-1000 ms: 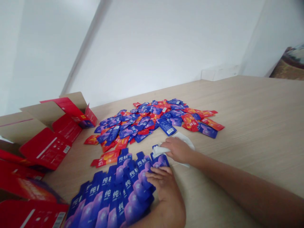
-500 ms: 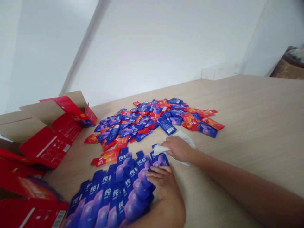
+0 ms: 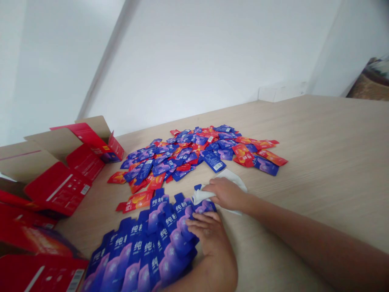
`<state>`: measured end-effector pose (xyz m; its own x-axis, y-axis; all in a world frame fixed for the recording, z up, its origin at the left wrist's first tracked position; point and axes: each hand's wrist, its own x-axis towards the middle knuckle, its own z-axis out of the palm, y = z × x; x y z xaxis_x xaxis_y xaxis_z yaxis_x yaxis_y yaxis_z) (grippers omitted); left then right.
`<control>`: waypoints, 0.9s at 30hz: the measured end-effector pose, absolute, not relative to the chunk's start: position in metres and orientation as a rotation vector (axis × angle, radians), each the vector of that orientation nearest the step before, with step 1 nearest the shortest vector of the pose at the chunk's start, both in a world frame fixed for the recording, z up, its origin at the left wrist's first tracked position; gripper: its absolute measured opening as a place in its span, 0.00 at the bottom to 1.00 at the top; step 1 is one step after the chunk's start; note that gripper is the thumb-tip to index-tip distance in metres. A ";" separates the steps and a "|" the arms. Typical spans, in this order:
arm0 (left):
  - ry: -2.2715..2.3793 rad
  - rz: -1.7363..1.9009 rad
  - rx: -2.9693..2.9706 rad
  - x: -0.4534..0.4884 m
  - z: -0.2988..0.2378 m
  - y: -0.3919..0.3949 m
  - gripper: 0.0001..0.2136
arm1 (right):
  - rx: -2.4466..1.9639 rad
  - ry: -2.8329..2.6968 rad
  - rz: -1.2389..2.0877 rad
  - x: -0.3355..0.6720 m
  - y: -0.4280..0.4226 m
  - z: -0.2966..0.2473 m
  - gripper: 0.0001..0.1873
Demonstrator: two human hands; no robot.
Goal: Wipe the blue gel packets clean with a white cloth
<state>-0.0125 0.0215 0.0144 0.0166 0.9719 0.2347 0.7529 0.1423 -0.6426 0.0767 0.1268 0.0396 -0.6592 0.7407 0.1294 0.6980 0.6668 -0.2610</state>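
Rows of overlapping blue-purple pouches (image 3: 146, 243) lie face up at the near left of the table. My left hand (image 3: 208, 231) rests flat with fingers stretched out over the right end of these rows, touching the end pouch (image 3: 204, 206). Just beyond it, my right hand (image 3: 225, 192) is closed on a white cloth (image 3: 233, 176). The bunched front of the cloth presses on the upper part of that same end pouch and covers some of its print. The rest of the cloth spreads under and behind my right hand on the tabletop.
A heap of mixed blue and red-orange pouches (image 3: 185, 152) lies across the middle of the table (image 3: 319, 162). Open red cartons (image 3: 60, 188) with raised flaps stand along the left. By the white wall at the back is a white box (image 3: 281, 92).
My right hand has shifted slightly left and nearer with the cloth, which now covers more of the end pouch. My left hand has stayed in place.
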 end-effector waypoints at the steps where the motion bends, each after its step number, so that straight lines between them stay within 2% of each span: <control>1: -1.781 0.441 -1.654 -0.013 0.014 0.022 0.16 | -1.199 -2.644 0.263 0.078 0.128 0.040 0.14; 4: -1.777 0.445 -1.650 -0.012 0.014 0.021 0.16 | -1.200 -2.595 0.220 0.080 0.127 0.042 0.15; 8: -1.820 0.403 -1.693 -0.012 0.017 0.021 0.16 | -1.042 -2.578 0.232 0.074 0.117 0.045 0.21; 13: -1.947 0.303 -1.732 -0.012 0.018 0.022 0.17 | -0.909 -2.685 0.363 0.069 0.117 0.040 0.14; 20: -1.887 0.350 -1.703 -0.013 0.017 0.019 0.17 | -1.161 -2.552 0.269 0.083 0.132 0.038 0.16; 23: -1.865 0.380 -1.698 -0.012 0.018 0.019 0.17 | -1.030 -2.545 0.290 0.080 0.126 0.042 0.18; 27: -1.832 0.399 -1.701 -0.012 0.019 0.020 0.16 | -0.854 -2.668 0.356 0.071 0.119 0.043 0.15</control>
<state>-0.0119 0.0200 0.0187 0.0014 0.9751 0.2219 0.7945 0.1337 -0.5924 0.0714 0.1190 0.0431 -0.7714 0.5968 0.2210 0.5179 0.7905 -0.3269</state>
